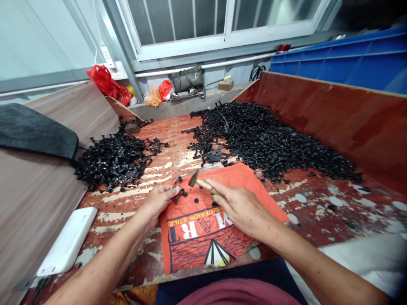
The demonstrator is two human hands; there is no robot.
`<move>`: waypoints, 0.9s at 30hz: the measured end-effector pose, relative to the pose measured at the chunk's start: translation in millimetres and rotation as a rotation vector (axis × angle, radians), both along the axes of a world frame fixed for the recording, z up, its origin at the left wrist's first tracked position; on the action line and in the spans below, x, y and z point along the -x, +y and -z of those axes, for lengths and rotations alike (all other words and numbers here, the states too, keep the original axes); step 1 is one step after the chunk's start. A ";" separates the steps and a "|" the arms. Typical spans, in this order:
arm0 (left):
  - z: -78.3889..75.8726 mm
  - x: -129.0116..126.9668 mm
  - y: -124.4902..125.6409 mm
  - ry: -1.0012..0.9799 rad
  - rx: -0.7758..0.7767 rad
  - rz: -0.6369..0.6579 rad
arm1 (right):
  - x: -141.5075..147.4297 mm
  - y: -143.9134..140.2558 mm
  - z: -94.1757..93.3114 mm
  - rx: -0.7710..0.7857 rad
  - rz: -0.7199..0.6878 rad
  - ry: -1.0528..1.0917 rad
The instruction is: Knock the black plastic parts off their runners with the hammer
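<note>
A person's R hand [237, 203] grips a small hammer [204, 184] by its wooden handle, fingers closed round it, the metal head held above an orange cloth [241, 176] printed w/ white letters and spread on a worn red table [173, 154]. Opposite, the L hand [160, 199], thumb and forefinger together, is clamped on a black piece [177, 182] at the cloth's back L corner; details are small there, so it's prob. one piece, poss. more. A few black discs [196, 201] lie on the cloth btwn the hands, nr the hammer. Beyond, a big pile of black parts [254, 135] spreads along the table's R side by a red board [318, 97]; a smaller pile [111, 161] sits on the L, by a wood-grain board [76, 110]. A white case [68, 241] lies nr the L forearm [104, 250]. In the bkgd: a window [181, 21] w/ white frame, a red plastic bag [111, 84] below a wall socket [106, 51], a dark pouch [187, 79] under the window, a small block [225, 85] to its R, and, top R, a blue crate [343, 59].
</note>
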State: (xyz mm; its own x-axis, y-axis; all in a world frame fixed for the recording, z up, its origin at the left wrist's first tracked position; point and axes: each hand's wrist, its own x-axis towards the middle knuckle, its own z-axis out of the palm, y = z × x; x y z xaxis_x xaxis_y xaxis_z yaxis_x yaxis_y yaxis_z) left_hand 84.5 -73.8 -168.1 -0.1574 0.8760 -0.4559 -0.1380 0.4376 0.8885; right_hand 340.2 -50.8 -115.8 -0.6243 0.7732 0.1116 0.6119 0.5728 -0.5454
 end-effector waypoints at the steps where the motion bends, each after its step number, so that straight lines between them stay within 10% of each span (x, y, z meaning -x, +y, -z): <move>1: -1.0 0.4 -0.8 -0.022 0.003 -0.006 | -1.0 -0.2 0.1 0.012 0.004 0.007; 27: 0.4 -3.7 0.0 0.180 -0.069 0.038 | 15.5 -5.7 11.3 -0.052 -0.060 0.086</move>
State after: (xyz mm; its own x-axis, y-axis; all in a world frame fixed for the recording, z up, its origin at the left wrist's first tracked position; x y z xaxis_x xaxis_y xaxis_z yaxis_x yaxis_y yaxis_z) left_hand 88.2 -73.8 -168.6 -0.1973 0.9111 -0.3618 0.0415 0.3765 0.9255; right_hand 324.7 -56.5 -127.1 -0.6559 0.7264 0.2052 0.5280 0.6358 -0.5630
